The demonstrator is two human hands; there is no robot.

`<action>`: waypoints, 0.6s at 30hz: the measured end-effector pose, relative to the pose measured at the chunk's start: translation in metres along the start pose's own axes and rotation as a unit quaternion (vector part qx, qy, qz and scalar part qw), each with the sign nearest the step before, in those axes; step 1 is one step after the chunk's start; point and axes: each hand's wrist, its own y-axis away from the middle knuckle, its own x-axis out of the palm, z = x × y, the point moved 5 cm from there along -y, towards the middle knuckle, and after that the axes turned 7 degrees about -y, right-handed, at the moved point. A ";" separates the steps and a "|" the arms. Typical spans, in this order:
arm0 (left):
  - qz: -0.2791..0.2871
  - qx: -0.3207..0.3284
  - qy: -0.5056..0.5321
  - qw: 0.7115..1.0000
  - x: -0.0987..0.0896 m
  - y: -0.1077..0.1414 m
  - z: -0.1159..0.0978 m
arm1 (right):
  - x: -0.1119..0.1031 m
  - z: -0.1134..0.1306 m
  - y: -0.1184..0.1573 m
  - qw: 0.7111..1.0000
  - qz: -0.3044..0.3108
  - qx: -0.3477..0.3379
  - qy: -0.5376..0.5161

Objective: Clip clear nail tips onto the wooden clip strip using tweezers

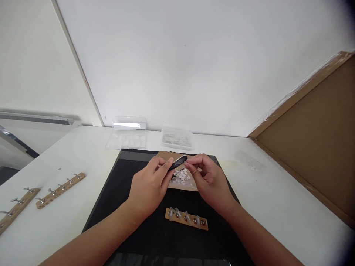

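Note:
Above the black mat [111, 199], my left hand [149, 183] grips a slim black object [179, 162] with a rounded end and a pale upper edge; its exact kind is unclear. My right hand [208, 179] is closed in a pinch close to that rounded end, and whatever lies between its fingertips is too small to make out. Below both hands, small whitish flakes [183, 176] lie heaped on a piece of brown cardboard [165, 155]. Nearer to me, a wooden strip [186, 218] with metal clips carries several clear nail-shaped tips, slanted across it.
Two more wooden clip strips [61, 189] [20, 208] rest on the white table at left. Along the back wall stand an open clear compartment case [126, 140] and a clear box [177, 138] with translucent pieces. A brown-backed panel [310, 147] leans at right, beside a faint transparent sheet [251, 162].

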 end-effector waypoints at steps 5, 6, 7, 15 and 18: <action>-0.001 -0.030 0.027 0.999 0.002 0.001 0.004 | 0.006 0.003 0.002 0.999 0.045 -0.001 -0.018; -0.002 -0.034 0.028 0.999 0.003 0.001 0.004 | 0.006 0.002 0.002 0.999 0.048 0.001 -0.027; -0.003 -0.036 0.029 0.999 0.003 0.001 0.004 | 0.006 0.001 0.002 0.998 0.048 0.005 -0.037; 0.015 -0.038 0.049 0.998 -0.001 0.000 0.001 | 0.006 -0.004 0.000 0.994 0.050 0.057 -0.076; 0.037 -0.044 0.027 0.998 0.000 0.000 0.001 | 0.004 -0.006 0.000 0.995 0.034 0.062 -0.063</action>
